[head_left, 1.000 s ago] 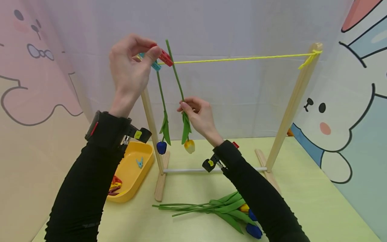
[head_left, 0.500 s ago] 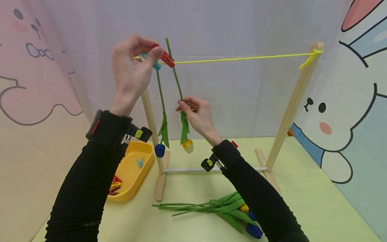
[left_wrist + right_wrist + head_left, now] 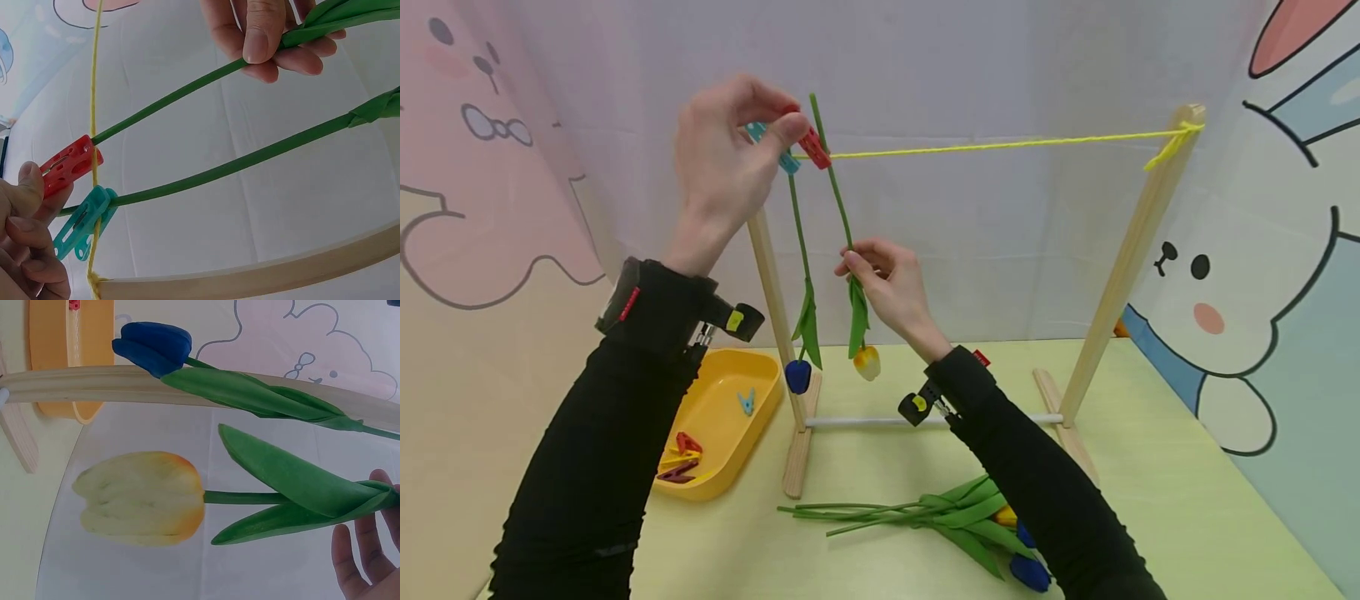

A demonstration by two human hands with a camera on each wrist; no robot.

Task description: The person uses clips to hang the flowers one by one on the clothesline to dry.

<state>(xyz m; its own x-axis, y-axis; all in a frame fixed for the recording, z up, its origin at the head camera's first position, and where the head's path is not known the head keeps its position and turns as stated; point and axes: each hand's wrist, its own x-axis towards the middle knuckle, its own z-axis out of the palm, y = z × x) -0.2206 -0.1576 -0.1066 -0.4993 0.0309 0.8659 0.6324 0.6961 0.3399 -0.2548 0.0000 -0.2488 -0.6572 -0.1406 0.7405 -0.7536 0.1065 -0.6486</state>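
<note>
My left grip (image 3: 726,154) pinches a red clothespin (image 3: 815,149) at the yellow line (image 3: 1000,147); below it, my right grip (image 3: 891,283) pinches a yellow tulip (image 3: 858,317).

Red peg (image 3: 69,165), pale-yel. tulip (image 3: 187,498)

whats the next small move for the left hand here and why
Probably the left hand should ease its pinch on the red clip: the clip's tip meets both the line and the stem, while the right hand holds the yellow tulip lower down.
</note>
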